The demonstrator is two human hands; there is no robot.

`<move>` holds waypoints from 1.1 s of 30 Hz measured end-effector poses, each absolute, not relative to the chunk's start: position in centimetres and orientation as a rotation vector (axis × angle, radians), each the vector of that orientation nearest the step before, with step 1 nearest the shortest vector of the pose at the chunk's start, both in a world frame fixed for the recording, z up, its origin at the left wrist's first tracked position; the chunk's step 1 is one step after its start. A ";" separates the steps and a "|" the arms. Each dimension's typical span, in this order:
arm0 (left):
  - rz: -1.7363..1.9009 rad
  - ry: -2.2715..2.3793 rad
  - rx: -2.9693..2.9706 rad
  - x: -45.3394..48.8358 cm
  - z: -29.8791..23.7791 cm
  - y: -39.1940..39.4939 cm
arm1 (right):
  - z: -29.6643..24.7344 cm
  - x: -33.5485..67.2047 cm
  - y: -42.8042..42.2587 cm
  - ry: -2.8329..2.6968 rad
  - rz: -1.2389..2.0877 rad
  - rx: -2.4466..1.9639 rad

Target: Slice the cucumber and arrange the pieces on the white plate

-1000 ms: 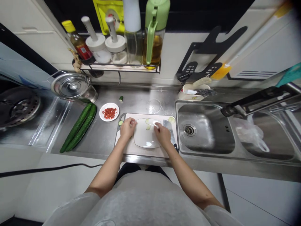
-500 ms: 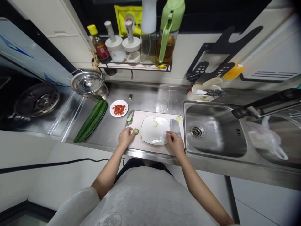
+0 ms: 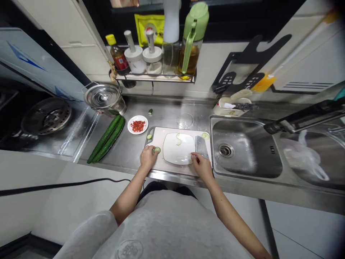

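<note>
A white square plate point(image 3: 179, 153) lies on a pale cutting board point(image 3: 159, 138) at the counter's front edge. Two cucumber slices point(image 3: 178, 139) rest at the plate's far side. My left hand point(image 3: 147, 157) is closed round a short cucumber piece point(image 3: 157, 149) at the board's left edge, its cut face showing. My right hand point(image 3: 201, 164) sits at the plate's right front corner, fingers curled, beside the cleaver point(image 3: 201, 145) that lies flat on the board. I cannot make out what its fingers hold, if anything. More slices lie on the board's far corners.
Two whole cucumbers point(image 3: 107, 138) and a small dish of red bits point(image 3: 137, 125) lie left of the board, a lidded steel pot point(image 3: 104, 98) behind them. A double sink point(image 3: 242, 151) is on the right. A bottle rack point(image 3: 156, 73) hangs on the back wall.
Both hands came off the plate toward me. The left now holds a cucumber piece at the board's left edge; the right moved to the plate's right corner by the cleaver. The view shifted.
</note>
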State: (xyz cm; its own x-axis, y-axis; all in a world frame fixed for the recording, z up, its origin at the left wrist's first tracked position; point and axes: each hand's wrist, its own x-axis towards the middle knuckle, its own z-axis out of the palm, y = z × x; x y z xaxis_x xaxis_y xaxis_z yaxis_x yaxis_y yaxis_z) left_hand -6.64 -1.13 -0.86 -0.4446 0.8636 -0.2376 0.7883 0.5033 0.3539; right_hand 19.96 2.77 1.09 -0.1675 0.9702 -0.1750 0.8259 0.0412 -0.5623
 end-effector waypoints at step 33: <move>0.760 2.178 1.119 -7.2 -3.1 -1.0 | 1.0 18.9 2.0 -2.116 0.860 -1.694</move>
State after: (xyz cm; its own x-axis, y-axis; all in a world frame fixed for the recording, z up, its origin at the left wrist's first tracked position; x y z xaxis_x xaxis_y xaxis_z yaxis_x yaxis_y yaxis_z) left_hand -7.21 -1.01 -3.11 -0.4880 0.8431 -0.2260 0.5195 0.4886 0.7010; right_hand 18.87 2.02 0.97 -0.2619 0.9558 -0.1340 0.7779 0.1269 -0.6154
